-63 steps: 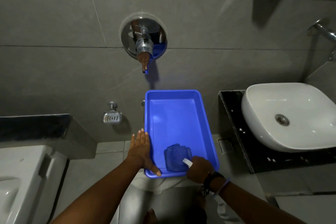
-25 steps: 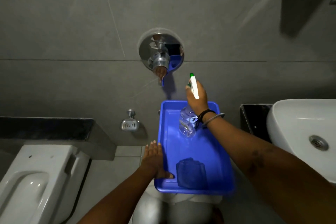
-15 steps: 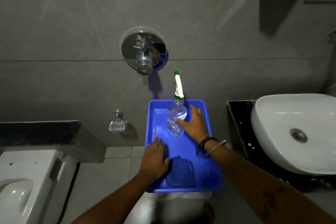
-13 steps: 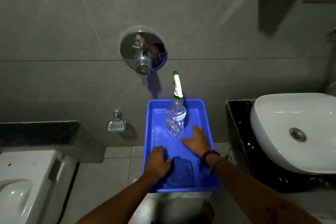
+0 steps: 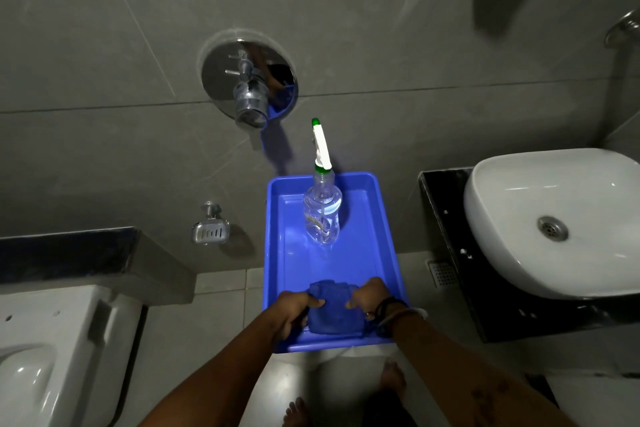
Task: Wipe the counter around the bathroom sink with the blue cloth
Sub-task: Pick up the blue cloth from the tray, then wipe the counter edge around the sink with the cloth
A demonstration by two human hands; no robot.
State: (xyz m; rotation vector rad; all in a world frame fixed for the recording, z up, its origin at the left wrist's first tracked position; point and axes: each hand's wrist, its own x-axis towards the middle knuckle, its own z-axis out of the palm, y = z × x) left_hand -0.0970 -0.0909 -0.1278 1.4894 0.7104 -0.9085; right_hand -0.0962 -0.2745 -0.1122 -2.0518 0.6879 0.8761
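Note:
The folded blue cloth (image 5: 334, 312) lies at the near end of a blue plastic tray (image 5: 384, 229). My left hand (image 5: 292, 310) grips the cloth's left edge and my right hand (image 5: 369, 298) grips its right edge. A clear spray bottle (image 5: 322, 215) with a white and green nozzle stands upright at the tray's far end. To the right, a white basin (image 5: 561, 222) sits on a black counter (image 5: 446, 222).
A chrome tap fitting (image 5: 249, 87) juts from the grey tiled wall above the tray. A steel soap dish (image 5: 210, 231) hangs on the wall at left, above a white toilet (image 5: 45, 350). A floor drain (image 5: 439, 272) lies between tray and counter. Bare feet show below.
My right hand set the spray bottle upright in the tray, let go of it and came back to the cloth. Both hands now hold the cloth.

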